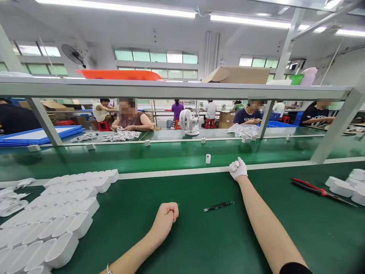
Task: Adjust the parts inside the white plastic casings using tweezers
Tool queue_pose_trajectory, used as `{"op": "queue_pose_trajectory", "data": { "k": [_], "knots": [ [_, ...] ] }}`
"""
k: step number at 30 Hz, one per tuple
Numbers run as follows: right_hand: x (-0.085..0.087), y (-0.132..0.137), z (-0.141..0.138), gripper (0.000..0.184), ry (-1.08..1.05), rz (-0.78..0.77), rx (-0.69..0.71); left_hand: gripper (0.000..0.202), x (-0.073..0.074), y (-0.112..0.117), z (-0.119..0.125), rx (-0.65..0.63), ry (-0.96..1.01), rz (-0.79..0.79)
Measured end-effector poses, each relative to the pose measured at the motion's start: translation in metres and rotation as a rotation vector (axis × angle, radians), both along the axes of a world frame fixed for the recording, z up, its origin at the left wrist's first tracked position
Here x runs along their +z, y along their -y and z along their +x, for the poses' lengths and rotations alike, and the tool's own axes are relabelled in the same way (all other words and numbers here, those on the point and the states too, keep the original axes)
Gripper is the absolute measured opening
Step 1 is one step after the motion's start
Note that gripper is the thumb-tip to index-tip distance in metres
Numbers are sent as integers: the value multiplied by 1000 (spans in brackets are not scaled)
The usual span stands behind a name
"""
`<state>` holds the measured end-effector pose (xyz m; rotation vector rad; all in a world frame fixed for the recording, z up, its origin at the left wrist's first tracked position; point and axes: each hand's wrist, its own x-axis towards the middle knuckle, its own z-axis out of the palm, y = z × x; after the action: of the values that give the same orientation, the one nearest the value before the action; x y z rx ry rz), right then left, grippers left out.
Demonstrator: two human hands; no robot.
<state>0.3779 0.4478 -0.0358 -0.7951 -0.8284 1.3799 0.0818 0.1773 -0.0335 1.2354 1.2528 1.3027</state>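
My left hand (165,220) is bare and closed in a fist above the green work surface (182,247), with nothing visible in it. Farther forward, my right hand (238,168) wears a white glove and is also balled into a fist, beside the pale strip along the conveyor. Between the two hands lies a small dark tool (218,206), perhaps tweezers or a small pry tool. A small white block-shaped part (208,158) stands on the green conveyor belt (171,158), left of my right hand and apart from it.
Rows of white oval-ended housings (62,247) fill the left side. Red-and-black long-nosed pliers (322,192) lie at right, near more white housings (342,187). A metal shelf (171,90) on posts spans above the belt. Co-workers sit beyond it, near a white fan (188,121).
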Motion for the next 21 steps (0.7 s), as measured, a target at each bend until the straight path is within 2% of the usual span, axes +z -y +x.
{"op": "queue_pose_trajectory", "data": {
  "k": [6, 11, 17, 21],
  "knots": [
    [-2, 5, -2, 49, -146, -28, 135, 5, -1, -12, -7, -27, 103, -121],
    [-1, 7, -3, 49, -213, -49, 213, 4, 0, -15, -9, -9, 105, -115],
    [-3, 4, -1, 50, -234, -70, 279, 9, 2, 6, -3, -29, -25, -34],
    [-4, 0, -3, 52, -210, -65, 279, 16, 10, 27, -16, -74, -98, 41]
  ]
}}
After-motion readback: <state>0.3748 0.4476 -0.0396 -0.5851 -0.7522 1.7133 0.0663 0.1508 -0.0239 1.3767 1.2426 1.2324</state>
